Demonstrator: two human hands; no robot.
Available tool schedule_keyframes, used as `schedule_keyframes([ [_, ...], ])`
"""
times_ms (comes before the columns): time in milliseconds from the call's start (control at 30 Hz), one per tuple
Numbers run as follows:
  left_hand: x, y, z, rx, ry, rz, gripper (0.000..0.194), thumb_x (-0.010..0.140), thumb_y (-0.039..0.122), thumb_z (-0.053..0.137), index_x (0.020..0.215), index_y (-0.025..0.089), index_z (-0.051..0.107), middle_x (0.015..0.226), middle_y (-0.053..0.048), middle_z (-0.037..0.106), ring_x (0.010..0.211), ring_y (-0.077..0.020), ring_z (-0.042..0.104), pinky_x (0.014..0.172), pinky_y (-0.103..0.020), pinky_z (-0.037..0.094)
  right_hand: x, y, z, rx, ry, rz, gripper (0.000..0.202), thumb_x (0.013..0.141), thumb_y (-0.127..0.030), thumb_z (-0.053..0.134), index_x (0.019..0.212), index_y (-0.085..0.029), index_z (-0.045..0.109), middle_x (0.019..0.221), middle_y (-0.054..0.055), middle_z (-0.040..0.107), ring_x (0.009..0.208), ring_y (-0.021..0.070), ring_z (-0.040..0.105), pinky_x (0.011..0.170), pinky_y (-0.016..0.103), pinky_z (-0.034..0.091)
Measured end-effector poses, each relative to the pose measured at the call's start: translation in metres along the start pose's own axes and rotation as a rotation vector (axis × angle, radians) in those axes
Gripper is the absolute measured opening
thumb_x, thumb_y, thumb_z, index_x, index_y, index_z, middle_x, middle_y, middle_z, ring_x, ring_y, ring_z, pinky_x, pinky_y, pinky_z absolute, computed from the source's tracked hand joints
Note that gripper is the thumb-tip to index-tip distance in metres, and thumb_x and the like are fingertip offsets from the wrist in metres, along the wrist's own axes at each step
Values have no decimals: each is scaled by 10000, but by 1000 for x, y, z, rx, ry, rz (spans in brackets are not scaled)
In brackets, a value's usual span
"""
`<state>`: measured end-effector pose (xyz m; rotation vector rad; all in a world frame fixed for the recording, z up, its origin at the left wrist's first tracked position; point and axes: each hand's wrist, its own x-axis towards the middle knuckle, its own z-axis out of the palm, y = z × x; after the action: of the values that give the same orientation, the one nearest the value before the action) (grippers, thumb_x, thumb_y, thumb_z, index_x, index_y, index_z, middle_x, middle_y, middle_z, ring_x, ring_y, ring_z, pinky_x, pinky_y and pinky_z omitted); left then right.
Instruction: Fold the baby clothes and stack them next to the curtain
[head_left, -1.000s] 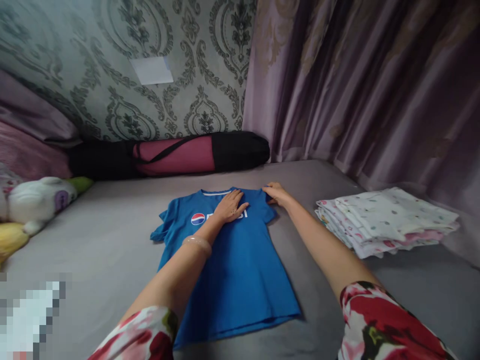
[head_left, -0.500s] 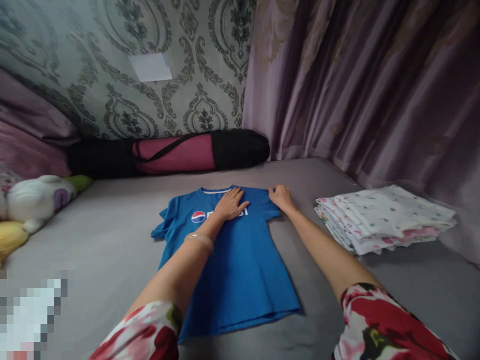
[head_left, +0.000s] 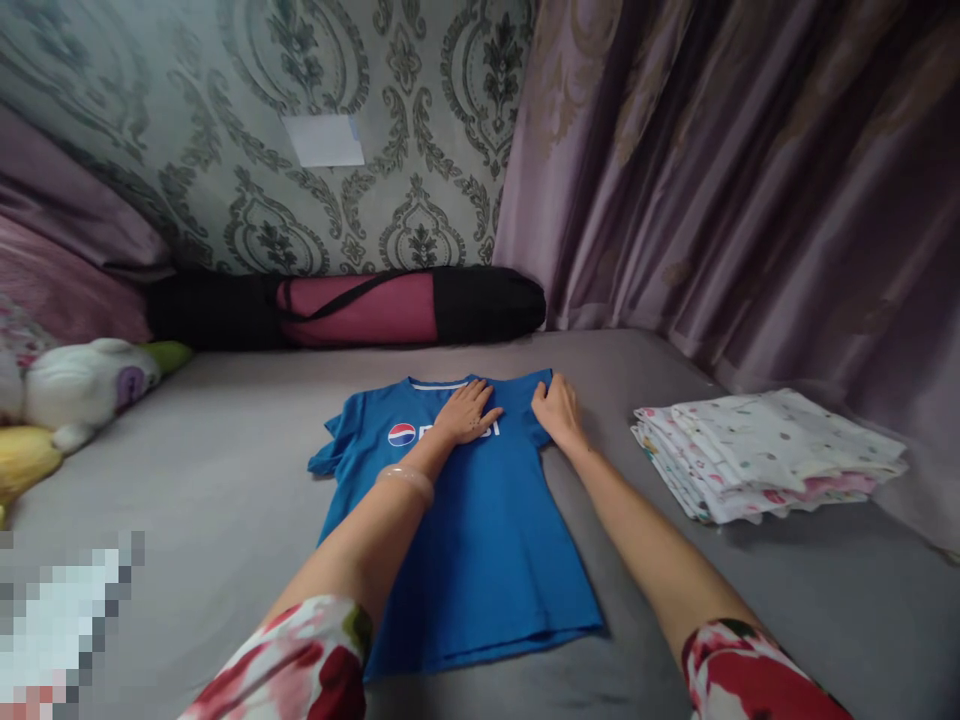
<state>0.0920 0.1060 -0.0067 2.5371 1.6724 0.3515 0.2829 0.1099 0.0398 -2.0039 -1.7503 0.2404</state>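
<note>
A blue T-shirt point(head_left: 480, 540) with a round logo and white lettering lies front side up, its collar at the far end. My left hand point(head_left: 466, 412) rests flat on the chest near the collar, fingers spread, covering part of the lettering. At the right sleeve, my right hand point(head_left: 557, 408) has its fingers closed on the sleeve's edge. The left sleeve is bunched in folds.
The shirt lies on a grey sheet point(head_left: 225, 480). To the right sits a stack of folded patterned cloths point(head_left: 772, 450). A black and pink long bag point(head_left: 360, 308) lies along the wall. Plush toys point(head_left: 90, 385) are at the left, and a purple curtain point(head_left: 600, 200) hangs behind.
My right hand has turned at the right sleeve, and the sleeve's upper corner now reaches out further. My left hand stays on the chest. The whole view has shifted slightly.
</note>
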Motion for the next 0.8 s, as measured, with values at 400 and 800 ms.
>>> schedule_keyframes([
  [400, 0, -1, 1, -8, 9, 14, 707, 959, 577, 250, 1449, 84, 374, 1535, -155, 327, 1438, -274, 252, 1180, -401, 181, -15, 8, 13, -320, -70, 32, 294, 1015, -283, 296, 1164, -128, 497, 1024, 182, 675, 969, 277, 667, 801, 360, 459],
  [800, 0, 0, 0, 10, -25, 3, 614, 979, 453, 257, 1457, 79, 352, 1539, -157, 316, 1442, -262, 242, 1179, -413, 191, -22, -19, 19, -266, 0, -410, 431, 961, -194, 309, 1332, -51, 476, 1395, 222, 488, 1333, 287, 390, 1087, 438, 253],
])
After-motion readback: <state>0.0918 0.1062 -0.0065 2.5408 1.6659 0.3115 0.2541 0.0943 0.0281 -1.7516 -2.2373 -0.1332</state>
